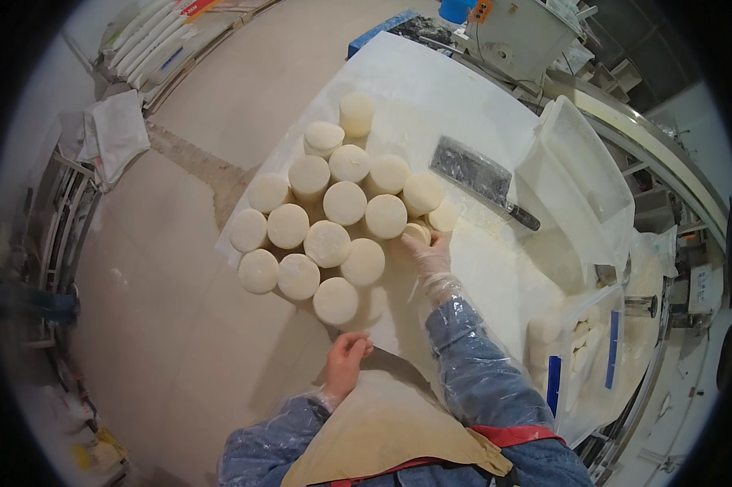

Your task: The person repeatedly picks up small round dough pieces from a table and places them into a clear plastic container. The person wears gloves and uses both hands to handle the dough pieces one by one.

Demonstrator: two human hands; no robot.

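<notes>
Several stacks of pale round dough wrappers (344,203) stand close together on a white-covered table (390,73). My right hand (431,256), in a clear plastic glove, reaches to the right side of the group. Its fingers are closed around a low stack of dough wrappers (416,233), partly hidden by the hand. My left hand (347,365) is at the table's near edge, just below the nearest stack (335,300). Its fingers are curled and pressed together, and whatever they hold is too small to make out.
A wide-bladed cleaver (480,174) with a dark handle lies flat to the right of the stacks. Beyond it sits a translucent plastic tub (577,187). At the lower right, a clear bag (581,341) holds more pale rounds. White sacks (151,40) are piled at the far left.
</notes>
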